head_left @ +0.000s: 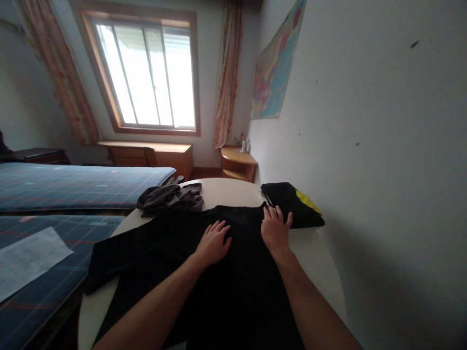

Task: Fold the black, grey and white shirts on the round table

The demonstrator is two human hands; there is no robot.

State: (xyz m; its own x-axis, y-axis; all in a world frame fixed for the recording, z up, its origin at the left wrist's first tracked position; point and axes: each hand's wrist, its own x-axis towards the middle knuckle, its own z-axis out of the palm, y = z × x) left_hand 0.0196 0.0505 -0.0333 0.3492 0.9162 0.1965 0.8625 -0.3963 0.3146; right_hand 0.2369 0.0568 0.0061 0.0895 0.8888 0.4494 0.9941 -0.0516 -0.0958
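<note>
Covering most of the pale round surface (pixel 233 192), a black garment (pixel 241 277) lies spread, one sleeve stretched out left. Beyond it sit a black-and-yellow bundle (pixel 292 201) at right and a crumpled grey cloth (pixel 170 198) at left. The left hand (pixel 214 243) rests palm-down on the garment, its grip loose and holding nothing; the right hand (pixel 276 228) curls at its upper right corner, whether pinching fabric I cannot tell.

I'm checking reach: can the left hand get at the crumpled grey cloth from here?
Probably yes: the left hand rests on the black garment, with only that garment between it and the grey cloth.
</note>
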